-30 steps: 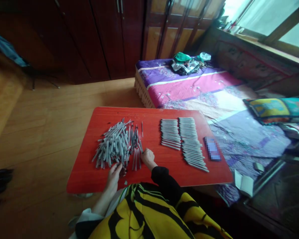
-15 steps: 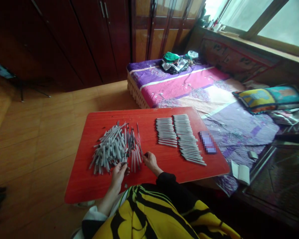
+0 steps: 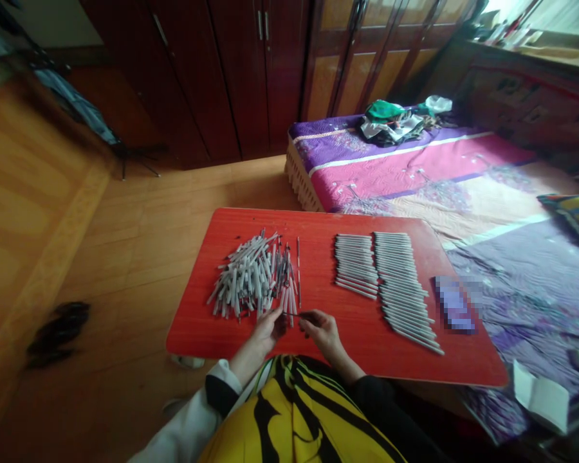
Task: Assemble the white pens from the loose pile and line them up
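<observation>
So the person's got a thin dark rod (image 3: pixel 292 314) running crosswise low over the near side of the red desk (image 3: pixel 332 360). Left grip (image 3: pixel 267 329) is pinching one end, right grip (image 3: pixel 324 331) has fingertips closed on the other.

Just beyond the left grip is a messy heap of pale tubes (image 3: pixel 244 280), with a bunch of darker sticks (image 3: pixel 284 273) beside it. The tubes look see-through-ish, but whether there's anything inside is too small to tell. One lone stick (image 3: pixel 298 270) lies apart, right of that bunch.

Further right, grey sticks are lined up in two neat columns: a shorter one (image 3: pixel 356 265) and a longer one (image 3: pixel 405 289). A blurred-out purple item (image 3: pixel 455 304) lies by the desk's right edge.

As for containers, the dark wardrobe (image 3: pixel 241 83) has its doors closed, contents hidden. A clothes pile (image 3: pixel 393 122) sits on the bed (image 3: pixel 415 167).
</observation>
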Available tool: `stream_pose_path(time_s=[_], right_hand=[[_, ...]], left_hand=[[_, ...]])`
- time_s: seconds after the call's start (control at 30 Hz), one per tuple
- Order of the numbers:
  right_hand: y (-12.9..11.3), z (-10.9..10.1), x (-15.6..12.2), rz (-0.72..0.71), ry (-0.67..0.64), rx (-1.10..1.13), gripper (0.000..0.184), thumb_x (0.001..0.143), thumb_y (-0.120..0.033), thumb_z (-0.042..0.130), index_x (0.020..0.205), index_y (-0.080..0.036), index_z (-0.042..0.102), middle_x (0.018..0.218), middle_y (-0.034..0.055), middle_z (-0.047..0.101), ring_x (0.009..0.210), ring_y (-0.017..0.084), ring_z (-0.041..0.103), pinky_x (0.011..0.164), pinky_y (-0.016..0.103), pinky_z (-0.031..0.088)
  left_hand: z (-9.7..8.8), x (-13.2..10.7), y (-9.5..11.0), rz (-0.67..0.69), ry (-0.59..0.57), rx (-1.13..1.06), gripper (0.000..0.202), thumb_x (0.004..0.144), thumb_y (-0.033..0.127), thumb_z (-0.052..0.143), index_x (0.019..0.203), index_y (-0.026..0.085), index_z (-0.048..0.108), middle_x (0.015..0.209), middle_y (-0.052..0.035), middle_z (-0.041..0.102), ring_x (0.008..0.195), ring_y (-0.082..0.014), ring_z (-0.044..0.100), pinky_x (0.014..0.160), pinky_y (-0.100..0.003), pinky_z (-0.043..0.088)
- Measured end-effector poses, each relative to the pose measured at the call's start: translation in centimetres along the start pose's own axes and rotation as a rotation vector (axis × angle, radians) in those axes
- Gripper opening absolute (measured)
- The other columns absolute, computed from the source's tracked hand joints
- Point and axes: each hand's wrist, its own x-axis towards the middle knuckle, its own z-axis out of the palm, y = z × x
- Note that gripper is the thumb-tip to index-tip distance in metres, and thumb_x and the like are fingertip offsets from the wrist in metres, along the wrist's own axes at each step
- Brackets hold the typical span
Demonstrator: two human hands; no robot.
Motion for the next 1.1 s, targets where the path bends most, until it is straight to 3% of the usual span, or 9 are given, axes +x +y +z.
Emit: stream_pose_path(time_s=[0.13, 0.2, 0.33, 0.47, 0.6, 0.77, 0.93, 1.1], right_hand=[[-0.6, -0.3, -0.1, 0.013, 0.099, 0.261, 0.030, 0.062, -0.033, 0.071, 0.082, -0.012, 0.067, 0.059, 0.0022, 0.065, 0.050, 0.013, 0.057, 0.044, 0.023, 0.046], [-1.0, -1.1, 0.0, 0.007, 0.229, 0.315, 0.031, 0.062, -0.035, 0.072, 0.081, -0.011, 0.067, 0.057, 0.0022, 0.065, 0.049, 0.013, 0.057, 0.044, 0.023, 0.046], [-0.8, -3.5, 0.3, 0.005, 0.514, 0.430, 0.034, 0.059, -0.038, 0.074, 0.077, -0.011, 0.064, 0.060, 0.0027, 0.065, 0.049, 0.012, 0.058, 0.041, 0.022, 0.044], [0.4, -5.4, -0.1, 0.084, 0.546, 0.479, 0.034, 0.057, -0.040, 0.075, 0.070, -0.011, 0.063, 0.059, 0.0027, 0.064, 0.046, 0.011, 0.056, 0.039, 0.021, 0.042], [1.2, -5.8, -0.7, 0.162, 0.535, 0.559, 0.034, 0.055, -0.038, 0.077, 0.071, -0.012, 0.062, 0.058, 0.0019, 0.064, 0.046, 0.011, 0.056, 0.039, 0.020, 0.042], [1.3, -6.0, -0.6, 0.180, 0.529, 0.618, 0.033, 0.055, -0.035, 0.077, 0.074, -0.012, 0.063, 0.058, 0.0009, 0.063, 0.047, 0.010, 0.056, 0.040, 0.019, 0.042], [1.4, -6.3, -0.4, 0.184, 0.516, 0.628, 0.034, 0.054, -0.034, 0.078, 0.074, -0.012, 0.063, 0.058, 0.0014, 0.063, 0.047, 0.010, 0.055, 0.040, 0.019, 0.042], [0.2, -6.2, -0.5, 0.136, 0.479, 0.547, 0.031, 0.058, -0.034, 0.075, 0.075, -0.011, 0.063, 0.062, 0.0037, 0.065, 0.049, 0.011, 0.056, 0.041, 0.021, 0.043]], left_hand=[[1.3, 0.0, -0.6, -0.016, -0.046, 0.056, 0.032, 0.071, 0.044, 0.066, 0.067, 0.013, 0.056, 0.059, -0.0055, 0.062, 0.052, -0.0133, 0.059, 0.052, -0.025, 0.047], [1.8, 0.1, -0.9, -0.010, -0.065, 0.106, 0.037, 0.074, 0.049, 0.060, 0.072, 0.012, 0.059, 0.061, -0.0067, 0.063, 0.051, -0.0136, 0.059, 0.051, -0.026, 0.046], [2.4, 1.1, -0.9, 0.229, 0.005, 0.569, 0.030, 0.078, 0.044, 0.054, 0.077, 0.015, 0.061, 0.068, -0.0056, 0.063, 0.059, -0.0158, 0.060, 0.056, -0.025, 0.042], [2.7, 2.7, -0.6, 0.358, 0.089, 0.820, 0.005, 0.072, 0.022, 0.061, 0.068, 0.019, 0.060, 0.077, -0.0058, 0.063, 0.087, -0.0212, 0.059, 0.073, -0.027, 0.039], [3.4, 4.1, -0.5, 0.385, 0.120, 0.937, 0.006, 0.069, 0.015, 0.063, 0.072, 0.019, 0.060, 0.088, -0.0093, 0.063, 0.098, -0.0241, 0.055, 0.082, -0.030, 0.035], [4.4, 4.9, -0.7, 0.368, 0.158, 0.946, 0.014, 0.065, 0.013, 0.068, 0.075, 0.018, 0.060, 0.091, -0.0122, 0.062, 0.102, -0.0280, 0.054, 0.087, -0.034, 0.032], [5.1, 5.1, -0.4, 0.317, 0.219, 0.812, 0.015, 0.061, 0.008, 0.068, 0.063, 0.017, 0.056, 0.081, -0.0111, 0.062, 0.103, -0.0300, 0.053, 0.086, -0.035, 0.033], [5.2, 4.3, 0.4, 0.209, 0.233, 0.513, 0.020, 0.059, 0.006, 0.067, 0.056, 0.017, 0.051, 0.056, -0.0011, 0.055, 0.081, -0.0219, 0.060, 0.069, -0.026, 0.038]])
